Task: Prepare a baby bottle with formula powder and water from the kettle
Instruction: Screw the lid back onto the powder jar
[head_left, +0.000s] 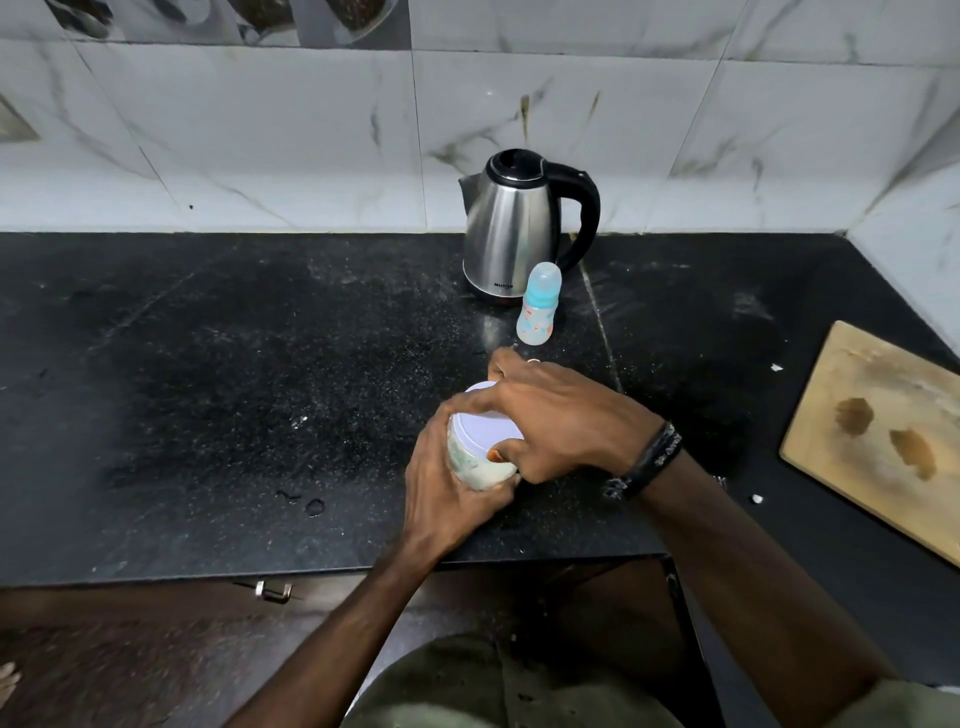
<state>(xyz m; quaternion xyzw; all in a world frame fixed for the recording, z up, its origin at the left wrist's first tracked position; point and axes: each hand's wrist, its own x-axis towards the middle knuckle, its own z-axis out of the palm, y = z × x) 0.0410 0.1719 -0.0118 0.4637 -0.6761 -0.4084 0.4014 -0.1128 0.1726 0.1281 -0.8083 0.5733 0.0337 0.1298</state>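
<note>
A small formula jar (470, 465) with a white lid (485, 428) stands on the black counter (234, 389) near its front edge. My left hand (447, 493) wraps around the jar's body from the left and below. My right hand (556, 421) is clamped over the lid from the right, with the fingers curled around its rim. Behind them a capped baby bottle (537, 306) with a light blue collar stands upright. A steel electric kettle (519, 228) with a black handle sits behind the bottle, against the wall.
A wooden cutting board (878, 431) lies at the counter's right edge. Marble-patterned tiles (311, 140) form the back wall, with a side wall at the far right. White powder specks and small crumbs dot the counter. A metal latch (272, 590) sticks out below the counter's front edge.
</note>
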